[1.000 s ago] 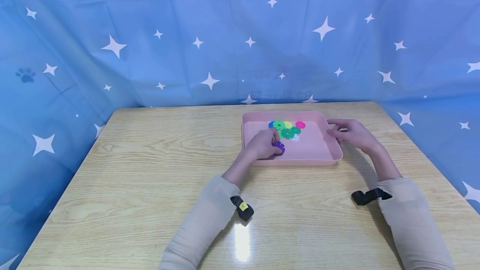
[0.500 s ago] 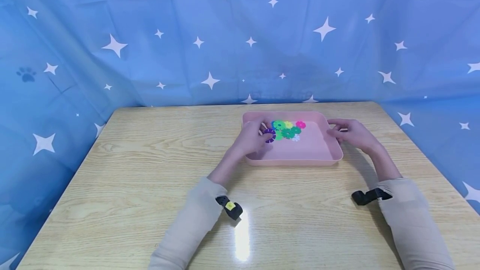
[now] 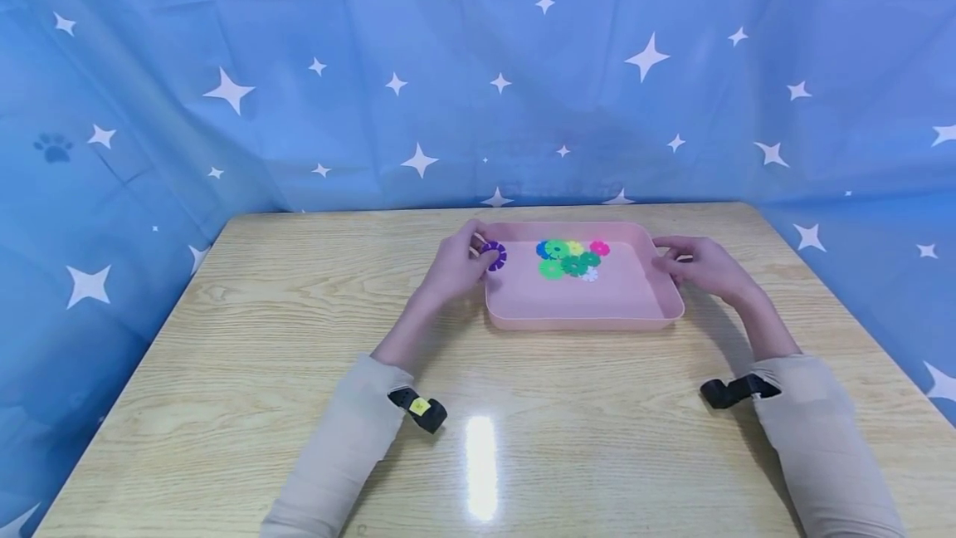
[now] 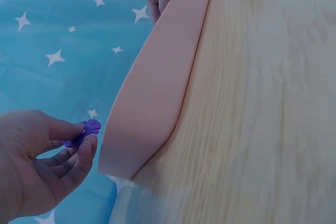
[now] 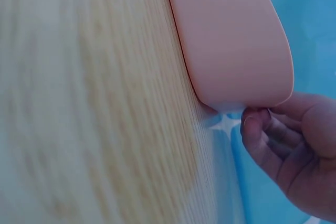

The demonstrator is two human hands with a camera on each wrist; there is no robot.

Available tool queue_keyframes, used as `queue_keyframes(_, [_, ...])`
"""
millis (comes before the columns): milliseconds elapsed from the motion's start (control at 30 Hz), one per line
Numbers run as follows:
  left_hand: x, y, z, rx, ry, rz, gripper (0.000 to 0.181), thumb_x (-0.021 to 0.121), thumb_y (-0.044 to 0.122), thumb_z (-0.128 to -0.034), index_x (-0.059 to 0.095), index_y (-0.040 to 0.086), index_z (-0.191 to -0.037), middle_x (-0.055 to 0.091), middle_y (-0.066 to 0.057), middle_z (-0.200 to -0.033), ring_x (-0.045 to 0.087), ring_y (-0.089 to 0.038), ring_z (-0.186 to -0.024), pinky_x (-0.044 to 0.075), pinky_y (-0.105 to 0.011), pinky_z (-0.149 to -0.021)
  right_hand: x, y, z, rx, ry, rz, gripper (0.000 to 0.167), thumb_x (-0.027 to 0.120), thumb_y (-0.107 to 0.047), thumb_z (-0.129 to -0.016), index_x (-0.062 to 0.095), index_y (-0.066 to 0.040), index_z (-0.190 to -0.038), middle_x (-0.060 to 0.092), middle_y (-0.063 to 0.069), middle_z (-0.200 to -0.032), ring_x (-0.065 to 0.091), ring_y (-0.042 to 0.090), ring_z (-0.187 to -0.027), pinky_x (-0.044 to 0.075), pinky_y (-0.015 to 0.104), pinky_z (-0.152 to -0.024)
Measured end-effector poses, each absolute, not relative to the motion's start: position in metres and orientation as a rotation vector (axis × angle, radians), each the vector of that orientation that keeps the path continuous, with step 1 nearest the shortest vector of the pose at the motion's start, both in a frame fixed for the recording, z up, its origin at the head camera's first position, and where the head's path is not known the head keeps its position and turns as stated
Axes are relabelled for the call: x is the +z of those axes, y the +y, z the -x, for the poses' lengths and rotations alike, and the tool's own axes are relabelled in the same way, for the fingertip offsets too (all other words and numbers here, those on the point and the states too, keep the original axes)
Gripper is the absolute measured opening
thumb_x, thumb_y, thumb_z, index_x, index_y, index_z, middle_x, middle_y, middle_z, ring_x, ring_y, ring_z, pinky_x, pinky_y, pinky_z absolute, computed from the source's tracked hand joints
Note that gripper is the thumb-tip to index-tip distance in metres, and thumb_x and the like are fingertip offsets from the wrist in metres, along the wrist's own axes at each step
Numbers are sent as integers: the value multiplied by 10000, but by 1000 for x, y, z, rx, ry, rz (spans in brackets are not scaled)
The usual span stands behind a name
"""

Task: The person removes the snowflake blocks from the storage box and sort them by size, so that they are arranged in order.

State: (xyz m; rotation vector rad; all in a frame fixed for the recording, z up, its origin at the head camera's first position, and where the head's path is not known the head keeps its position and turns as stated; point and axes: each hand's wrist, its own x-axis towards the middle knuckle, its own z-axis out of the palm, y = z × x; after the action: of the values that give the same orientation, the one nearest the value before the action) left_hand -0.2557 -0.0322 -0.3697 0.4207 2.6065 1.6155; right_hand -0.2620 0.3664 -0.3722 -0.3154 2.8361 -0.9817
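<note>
Left hand [image 3: 456, 264] pinches a purple notched flower-shaped disc [image 3: 499, 256] between thumb and fingers, held just above the left rim of a pale pink shallow rectangular tray [image 3: 582, 324]. Right hand [image 3: 705, 266] at tray's right side, thumb and fingers pinching the wall. Inside tray, toward back: flat flower-shaped pieces [image 3: 573, 265], greens, blue, yellow, white bunched, pink just beside. Light wood-grain table [image 3: 299, 314] underneath, blue star-print cloth [image 3: 336, 31] behind
</note>
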Motion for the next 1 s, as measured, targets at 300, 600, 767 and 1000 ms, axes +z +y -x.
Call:
queue_keyframes(300, [-376,-58,259,1652,2625,-331,127,567,20,-1013,528,4,-1133,626,-167,-979,685,-334,-828,588,-327,-681,-372,365,264,-960,2836,317,562,604,-256,-1031,445,60,-1468,648,137,-960,601,191,-752,495,322,-667])
queue_keyframes(600, [-383,-67,259,1464,2637,-217,150,587,30,-1007,530,11,-1145,632,-146,-913,671,-263,-756,491,-234,-542,-369,365,263,-964,2832,326,548,606,-234,-1029,453,70,-1457,655,138,-947,608,191,-755,489,321,-667])
queue_keyframes(767, [-390,-69,263,1421,2625,-180,148,596,47,-1008,548,2,-1140,664,-169,-951,662,-221,-752,512,-239,-598,-368,365,263,-968,2828,326,544,607,-236,-1028,459,70,-1453,655,135,-940,605,181,-749,494,322,-670])
queue_keyframes(1000, [-395,-68,268,1328,2725,-128,154,632,89,-991,575,9,-1110,662,-151,-967,593,-191,-782,454,-245,-623,-370,366,263,-973,2840,337,549,617,-251,-1022,471,72,-1442,652,126,-922,602,174,-745,502,329,-671])
